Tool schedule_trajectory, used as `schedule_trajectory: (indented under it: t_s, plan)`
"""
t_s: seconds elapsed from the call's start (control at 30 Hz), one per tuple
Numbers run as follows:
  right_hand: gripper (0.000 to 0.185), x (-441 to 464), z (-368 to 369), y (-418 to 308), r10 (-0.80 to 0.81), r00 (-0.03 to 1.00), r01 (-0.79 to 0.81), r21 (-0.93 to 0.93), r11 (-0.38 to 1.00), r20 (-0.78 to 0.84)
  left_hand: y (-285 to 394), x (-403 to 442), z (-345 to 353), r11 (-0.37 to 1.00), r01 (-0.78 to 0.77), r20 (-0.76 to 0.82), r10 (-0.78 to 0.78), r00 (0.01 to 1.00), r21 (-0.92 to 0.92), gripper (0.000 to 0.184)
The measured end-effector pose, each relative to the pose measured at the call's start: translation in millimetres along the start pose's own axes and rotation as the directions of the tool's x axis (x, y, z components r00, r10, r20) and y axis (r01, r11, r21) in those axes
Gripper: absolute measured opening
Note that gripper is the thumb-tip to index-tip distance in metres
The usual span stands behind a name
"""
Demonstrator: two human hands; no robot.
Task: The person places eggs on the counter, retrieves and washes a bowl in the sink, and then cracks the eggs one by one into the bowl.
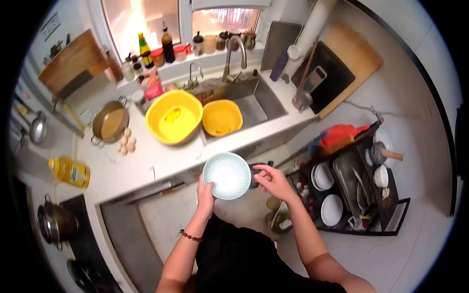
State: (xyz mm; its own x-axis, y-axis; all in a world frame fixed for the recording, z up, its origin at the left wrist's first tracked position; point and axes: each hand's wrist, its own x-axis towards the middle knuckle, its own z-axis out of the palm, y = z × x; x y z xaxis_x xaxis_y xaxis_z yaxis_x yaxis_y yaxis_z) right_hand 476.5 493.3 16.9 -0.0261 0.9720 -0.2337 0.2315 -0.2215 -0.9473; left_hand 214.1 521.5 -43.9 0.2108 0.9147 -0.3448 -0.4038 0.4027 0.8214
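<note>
A round, pale blue-green patterned bowl [227, 176] is held up in front of the counter's edge. My left hand [205, 195] grips its left rim, with the thumb over the edge. Just right of the bowl, my right hand [270, 181] has its fingers bent and slightly apart, with nothing visible in them. Beyond the bowl, a large yellow basin [174, 117] stands on the counter beside the sink. A smaller yellow basin [222, 118] sits at the left part of the sink [254, 108].
Several eggs [126, 142] lie beside a steel pot [111, 122]. An oil bottle [71, 172] stands at the counter's left. On the right, a black rack [403, 215] holds white plates [331, 210]. Bottles and jars line the windowsill. A pot [57, 222] stands on the stove.
</note>
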Motion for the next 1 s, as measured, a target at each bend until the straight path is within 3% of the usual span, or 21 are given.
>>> schedule_trajectory:
  t_s: [0.03, 0.17, 0.2, 0.23, 0.3, 0.4, 0.47, 0.57, 0.63, 0.7, 0.77, 0.83, 0.87, 1.0]
  plan:
    - [0.041, 28, -12, 0, 0.059, 0.996, -0.057, 0.038, 0.998, -0.066, 2, 37, -1, 1.000, -0.013, 0.028, 0.013, 1.000, -0.004, 0.058]
    - [0.044, 124, -56, 29, 0.131, 0.965, -0.160, -0.113, 0.981, -0.225, 1, 163, 7, 0.990, 0.086, 0.088, -0.076, 0.993, -0.111, 0.061]
    - [0.048, 151, -69, 39, 0.078, 0.975, -0.136, -0.276, 0.952, -0.210, -7, 194, 7, 0.997, 0.054, 0.062, -0.051, 0.997, -0.049, 0.063]
    - [0.048, 173, -74, 36, 0.096, 0.974, -0.151, -0.276, 0.949, -0.205, -6, 210, 9, 0.999, 0.032, 0.030, -0.033, 0.999, 0.018, 0.064]
    - [0.051, 225, -90, 29, -0.034, 0.976, -0.066, -0.441, 0.895, -0.215, -13, 246, 14, 0.997, 0.079, 0.019, -0.079, 0.997, -0.019, 0.066]
    - [0.055, 309, -110, 18, -0.101, 0.987, 0.022, -0.526, 0.850, -0.122, -57, 315, 7, 0.977, -0.066, -0.043, 0.076, 0.996, 0.203, 0.066]
    - [0.062, 386, -127, 30, -0.068, 0.997, 0.024, -0.637, 0.771, -0.046, -38, 336, 20, 0.961, -0.057, -0.064, 0.077, 0.995, 0.270, 0.067]
    - [0.065, 502, -142, 35, -0.129, 0.988, 0.156, -0.646, 0.747, 0.090, -16, 365, 40, 0.917, -0.016, -0.155, 0.085, 0.984, 0.400, 0.068]
    - [0.069, 574, -147, 32, -0.245, 0.951, 0.298, -0.762, 0.575, 0.187, -5, 388, 57, 0.910, 0.073, -0.239, 0.030, 0.971, 0.409, 0.067]
    - [0.069, 631, -152, 33, -0.238, 0.947, 0.313, -0.790, 0.527, 0.217, -4, 412, 70, 0.860, 0.079, -0.265, 0.067, 0.962, 0.504, 0.067]
    - [0.069, 671, -154, 50, -0.213, 0.948, 0.313, -0.816, 0.486, 0.236, -22, 434, 65, 0.855, 0.020, -0.222, 0.111, 0.969, 0.518, 0.067]
    - [0.064, 687, -150, 57, -0.322, 0.904, 0.341, -0.930, 0.140, 0.283, -29, 453, 68, 0.861, 0.009, -0.229, 0.125, 0.965, 0.508, 0.065]
    - [0.056, 683, -153, 43, -0.152, 0.935, 0.334, -0.939, 0.083, 0.320, -24, 460, 72, 0.875, -0.008, -0.222, 0.132, 0.966, 0.483, 0.063]
    - [0.051, 689, -159, 54, -0.121, 0.943, 0.325, -0.933, 0.154, 0.309, -15, 488, 84, 0.900, -0.008, -0.222, 0.117, 0.968, 0.437, 0.061]
